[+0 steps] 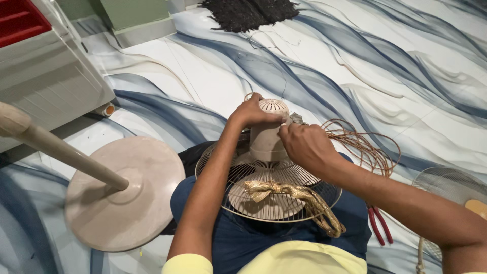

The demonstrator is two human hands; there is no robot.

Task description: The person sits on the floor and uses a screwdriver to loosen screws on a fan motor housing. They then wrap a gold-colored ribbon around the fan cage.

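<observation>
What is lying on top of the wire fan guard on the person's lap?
A crumpled gold-coloured cloth lies across the wire guard. The beige motor housing stands behind it, held by both hands. What is under the guard is covered.

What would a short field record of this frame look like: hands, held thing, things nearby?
left hand: on top of the beige fan motor housing
right hand: pressed to the housing's side
wire fan guard: under the housing, on the person's lap
copper wire coil: beside the right hand
red pliers: on floor
round fan base: left, pole attached
</observation>
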